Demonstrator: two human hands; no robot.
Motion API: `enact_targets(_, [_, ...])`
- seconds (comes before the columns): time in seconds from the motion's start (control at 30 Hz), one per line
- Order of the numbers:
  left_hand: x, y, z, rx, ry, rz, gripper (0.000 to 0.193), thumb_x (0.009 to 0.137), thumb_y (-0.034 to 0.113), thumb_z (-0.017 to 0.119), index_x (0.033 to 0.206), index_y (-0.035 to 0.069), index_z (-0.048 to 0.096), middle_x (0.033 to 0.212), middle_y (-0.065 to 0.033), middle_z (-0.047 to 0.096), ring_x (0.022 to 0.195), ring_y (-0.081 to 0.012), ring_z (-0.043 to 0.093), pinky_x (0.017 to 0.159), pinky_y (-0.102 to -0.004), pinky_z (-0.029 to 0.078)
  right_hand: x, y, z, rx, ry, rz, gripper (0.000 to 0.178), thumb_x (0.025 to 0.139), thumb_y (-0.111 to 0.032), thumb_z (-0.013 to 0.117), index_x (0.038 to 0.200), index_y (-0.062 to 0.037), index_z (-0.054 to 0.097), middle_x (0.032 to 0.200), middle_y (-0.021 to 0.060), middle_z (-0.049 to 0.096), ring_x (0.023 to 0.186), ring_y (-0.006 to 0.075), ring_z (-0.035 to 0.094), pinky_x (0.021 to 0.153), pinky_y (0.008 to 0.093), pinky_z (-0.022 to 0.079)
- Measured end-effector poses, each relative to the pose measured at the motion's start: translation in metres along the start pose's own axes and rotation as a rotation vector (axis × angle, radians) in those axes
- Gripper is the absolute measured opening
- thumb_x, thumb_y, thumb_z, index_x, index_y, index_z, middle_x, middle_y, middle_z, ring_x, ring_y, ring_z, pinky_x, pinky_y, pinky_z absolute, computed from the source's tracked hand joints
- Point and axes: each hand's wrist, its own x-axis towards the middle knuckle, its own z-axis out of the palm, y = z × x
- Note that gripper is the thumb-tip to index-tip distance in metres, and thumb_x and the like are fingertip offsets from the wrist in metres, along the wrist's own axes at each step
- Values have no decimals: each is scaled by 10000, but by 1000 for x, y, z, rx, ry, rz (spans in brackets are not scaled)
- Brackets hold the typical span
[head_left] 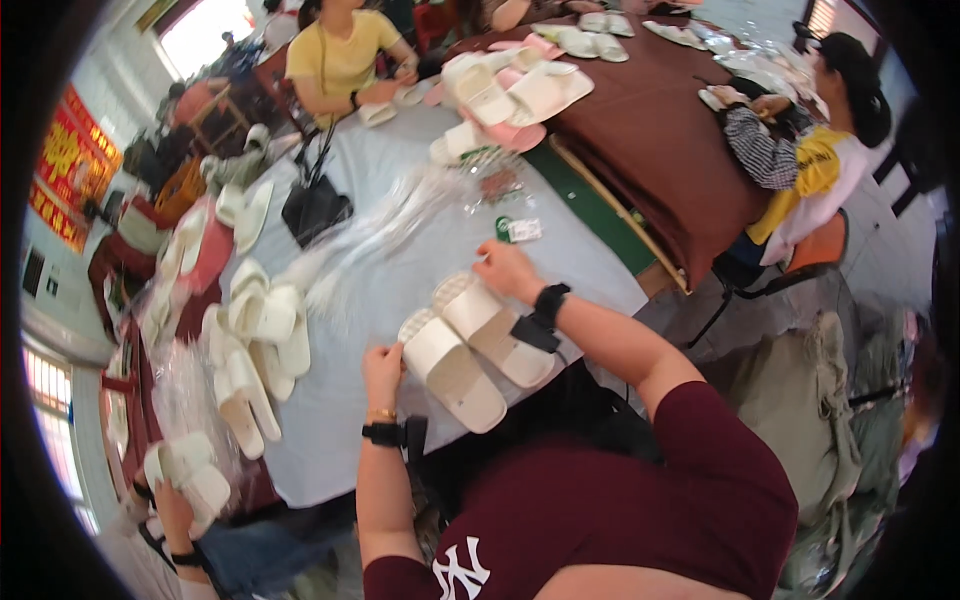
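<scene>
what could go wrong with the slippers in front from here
The front pair of slippers has its heels at the near edge of the table, so a nudge might tip one off. Similar white slippers lie to the left, so pairs could get mixed. The green-and-white tag lies just beyond the right hand, which might knock it.

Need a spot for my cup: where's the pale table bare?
Between the left slipper pile and left hand, and between the right hand, tag and the right edge of the table. Crowded: the far end, with slippers and packets, and the middle, with plastic strips beside the bag.
</scene>
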Motion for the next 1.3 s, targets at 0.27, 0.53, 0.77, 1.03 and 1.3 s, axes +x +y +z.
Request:
enact_targets(0.27, [-7, 15, 1, 258, 81, 172, 293, 801, 229, 639, 738, -58, 644, 571, -125, 615, 510, -201, 594, 528, -346, 471, 12, -6, 20, -26, -44, -3, 210, 813, -109, 552, 988, -35, 642, 1016, 176, 661, 980, 342, 616, 823, 422, 488])
enact_targets(0.53, [-20, 56, 18, -12, 263, 455, 180, 882, 136, 600, 870, -41, 633, 758, -95, 648, 697, -161, 621, 631, -319, 484, -4, -34, 29, 250, 93, -313, 149, 814, -134, 593, 906, -37, 659, 838, 164, 658, 803, 338, 628, 726, 409, 500])
enact_targets(0.77, [-5, 63, 51, -356, 78, 336, 189, 924, 133, 562, 978, -38, 622, 810, -74, 656, 731, -129, 607, 646, -262, 478, -29, -42, 51, 301, -62, -418, 128, 820, -108, 619, 901, -18, 661, 830, 155, 666, 765, 316, 641, 691, 365, 506])
enact_targets(1.03, [-7, 73, 57, -380, 100, 317, 193, 904, 149, 596, 977, -14, 667, 802, -72, 678, 729, -126, 615, 681, -268, 486, -27, -48, 37, 312, -70, -369, 131, 833, -134, 622, 876, -20, 670, 777, 165, 654, 708, 311, 636, 633, 369, 489])
enact_targets(1.3, [-12, 68, 55, -429, 62, 302, 200, 921, 163, 597, 1006, -9, 655, 820, -30, 650, 699, -69, 555, 614, -217, 442, -30, -45, 44, 294, -68, -361, 117, 829, -104, 640, 889, -7, 668, 780, 138, 660, 682, 248, 633, 618, 329, 492])
